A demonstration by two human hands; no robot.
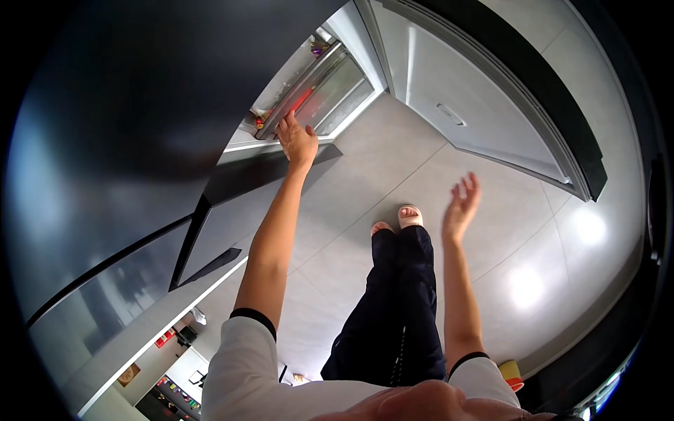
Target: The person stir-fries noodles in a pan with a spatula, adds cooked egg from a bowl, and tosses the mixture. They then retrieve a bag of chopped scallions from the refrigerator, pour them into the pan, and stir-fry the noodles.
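Note:
My left hand (pixel 298 142) is stretched toward a clear-fronted drawer (pixel 337 91) low inside an open fridge or freezer compartment. Its fingers reach the near end of the drawer's front edge, extended, with the thumb apart. Small colourful items (pixel 260 122) show inside the drawer; most of its contents cannot be made out. A red glow lies along the drawer front. In the air over the floor, below the open white-lined door (pixel 463 91), hangs my right hand (pixel 462 209), a little blurred. Its fingers are loosely spread and hold nothing.
The dark, glossy appliance front (pixel 119 140) fills the left side. Another dark panel (pixel 260 175) juts out below the drawer. The open door swings across the upper right. My feet in light slippers (pixel 410 216) stand on grey floor tiles (pixel 379 161). A yellow and red object (pixel 511 374) is behind my right arm.

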